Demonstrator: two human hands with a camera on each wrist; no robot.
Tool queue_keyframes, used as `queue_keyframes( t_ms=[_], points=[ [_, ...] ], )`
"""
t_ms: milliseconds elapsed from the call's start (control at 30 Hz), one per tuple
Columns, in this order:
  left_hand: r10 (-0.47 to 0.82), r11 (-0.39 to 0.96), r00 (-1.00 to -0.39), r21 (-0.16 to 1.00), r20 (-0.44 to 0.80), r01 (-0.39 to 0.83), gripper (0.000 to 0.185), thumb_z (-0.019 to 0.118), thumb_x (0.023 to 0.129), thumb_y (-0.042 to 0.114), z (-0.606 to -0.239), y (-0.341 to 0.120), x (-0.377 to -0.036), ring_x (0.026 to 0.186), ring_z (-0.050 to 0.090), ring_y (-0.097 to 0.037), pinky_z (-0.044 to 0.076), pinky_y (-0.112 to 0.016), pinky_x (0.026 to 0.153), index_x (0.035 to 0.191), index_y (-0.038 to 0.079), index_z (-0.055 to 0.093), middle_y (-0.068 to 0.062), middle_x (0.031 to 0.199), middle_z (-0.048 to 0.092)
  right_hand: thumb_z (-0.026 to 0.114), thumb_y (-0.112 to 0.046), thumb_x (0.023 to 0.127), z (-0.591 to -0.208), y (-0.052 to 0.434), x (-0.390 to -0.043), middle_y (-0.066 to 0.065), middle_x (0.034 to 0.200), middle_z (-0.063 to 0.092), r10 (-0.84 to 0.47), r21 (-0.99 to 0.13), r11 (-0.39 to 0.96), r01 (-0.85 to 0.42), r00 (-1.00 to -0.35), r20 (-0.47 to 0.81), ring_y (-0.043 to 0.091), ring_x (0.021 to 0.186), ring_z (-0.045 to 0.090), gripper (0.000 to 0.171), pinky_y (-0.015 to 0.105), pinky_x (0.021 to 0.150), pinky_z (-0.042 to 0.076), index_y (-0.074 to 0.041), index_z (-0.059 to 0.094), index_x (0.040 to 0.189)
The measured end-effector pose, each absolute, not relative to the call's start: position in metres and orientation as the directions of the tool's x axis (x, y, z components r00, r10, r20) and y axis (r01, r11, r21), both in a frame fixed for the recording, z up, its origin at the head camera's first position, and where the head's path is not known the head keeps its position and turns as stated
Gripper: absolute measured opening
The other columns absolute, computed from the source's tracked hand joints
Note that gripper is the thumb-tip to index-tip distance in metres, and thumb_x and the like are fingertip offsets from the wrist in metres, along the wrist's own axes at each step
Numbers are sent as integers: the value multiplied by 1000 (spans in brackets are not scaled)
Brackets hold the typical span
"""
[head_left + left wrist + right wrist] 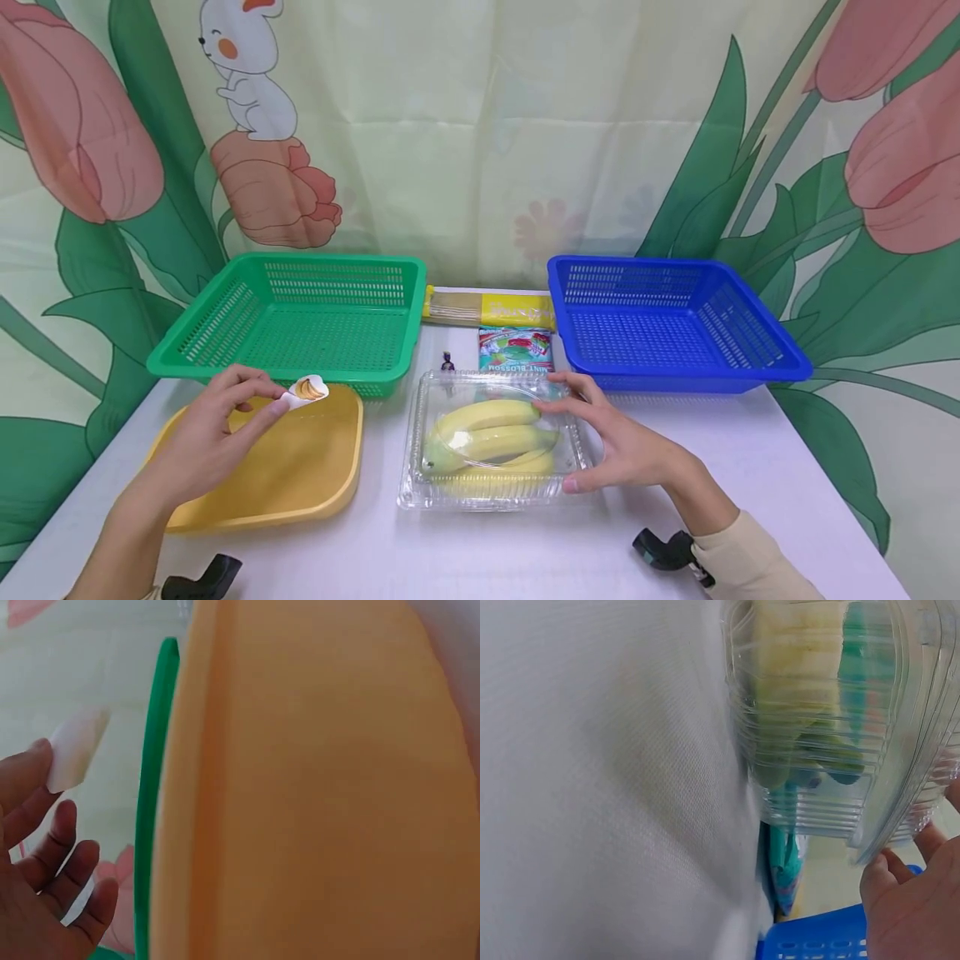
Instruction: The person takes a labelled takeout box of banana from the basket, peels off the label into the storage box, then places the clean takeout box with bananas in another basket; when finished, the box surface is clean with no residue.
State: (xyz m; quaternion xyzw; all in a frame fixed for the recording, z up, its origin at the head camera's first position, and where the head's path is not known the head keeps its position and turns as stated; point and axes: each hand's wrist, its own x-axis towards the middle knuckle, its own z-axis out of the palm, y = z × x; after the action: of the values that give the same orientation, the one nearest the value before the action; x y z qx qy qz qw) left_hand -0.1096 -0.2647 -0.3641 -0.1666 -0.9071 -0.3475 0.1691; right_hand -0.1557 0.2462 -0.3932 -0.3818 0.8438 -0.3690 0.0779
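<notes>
My left hand (pixel 217 433) pinches a small white label (pixel 306 392) with a banana picture between thumb and forefinger, above the yellow basin (pixel 277 467). In the left wrist view the label (pixel 77 750) is seen from its plain side, the other fingers loosely bent. My right hand (pixel 622 442) grips the right side of a clear plastic clamshell box (pixel 412 479), its thumb near the front corner and fingers toward the back. Yellow bananas (pixel 491 437) with greenish ends lie inside, under the lid. The right wrist view shows fingertips right at the box's rim (pixel 889 836).
A green basket (pixel 408 358) stands back left, a blue basket (pixel 682 379) back right. Between them lie a yellow noodle-like pack (pixel 517 309), a mint candy bag (pixel 515 348) and a small dark figure (pixel 447 362). A printed curtain (pixel 450 167) hangs behind the table.
</notes>
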Motion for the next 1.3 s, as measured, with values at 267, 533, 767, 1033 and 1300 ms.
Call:
queue_keyframes(
  t_ms=[267, 533, 767, 1033, 1300],
  points=[
    [195, 763, -916, 533, 350, 366, 5, 74, 96, 15, -372, -282, -106, 99, 45, 3, 39, -13, 80, 100, 19, 75, 3, 109, 58, 89, -35, 75, -395, 249, -156, 4, 166, 15, -700, -680, 437, -589, -698, 154, 39, 151, 18, 88, 76, 105, 33, -22, 50, 152],
    [174, 823, -954, 496, 244, 277, 9, 71, 99, 22, -375, -296, -106, 106, 50, -22, 43, -22, 75, 104, 17, 75, -5, 114, 59, 90, -35, 75, -395, 249, -157, 4, 166, 15, -698, -685, 429, -589, -698, 162, 38, 151, 17, 88, 75, 105, 33, -23, 50, 152],
    [169, 850, -963, 464, 210, 250, 13, 72, 98, 21, -381, -300, -107, 108, 49, -33, 43, -36, 77, 109, 16, 76, -12, 112, 60, 90, -34, 74, -396, 249, -158, 3, 166, 15, -696, -679, 433, -592, -699, 165, 36, 151, 17, 88, 75, 106, 33, -23, 50, 152],
    [165, 883, -960, 401, 226, 245, 11, 74, 95, 15, -392, -305, -109, 104, 43, -38, 34, -45, 77, 104, 9, 77, -17, 111, 62, 89, -36, 75, -395, 249, -158, 3, 167, 14, -700, -685, 430, -589, -696, 159, 36, 151, 16, 88, 75, 105, 33, -23, 49, 152],
    [162, 914, -968, 341, 190, 220, 13, 77, 92, 14, -403, -306, -110, 103, 46, -42, 36, -50, 81, 103, 7, 78, -20, 108, 64, 89, -36, 75, -399, 248, -157, 3, 167, 14, -703, -698, 413, -585, -692, 164, 36, 151, 15, 88, 76, 106, 31, -23, 49, 153]
  ],
)
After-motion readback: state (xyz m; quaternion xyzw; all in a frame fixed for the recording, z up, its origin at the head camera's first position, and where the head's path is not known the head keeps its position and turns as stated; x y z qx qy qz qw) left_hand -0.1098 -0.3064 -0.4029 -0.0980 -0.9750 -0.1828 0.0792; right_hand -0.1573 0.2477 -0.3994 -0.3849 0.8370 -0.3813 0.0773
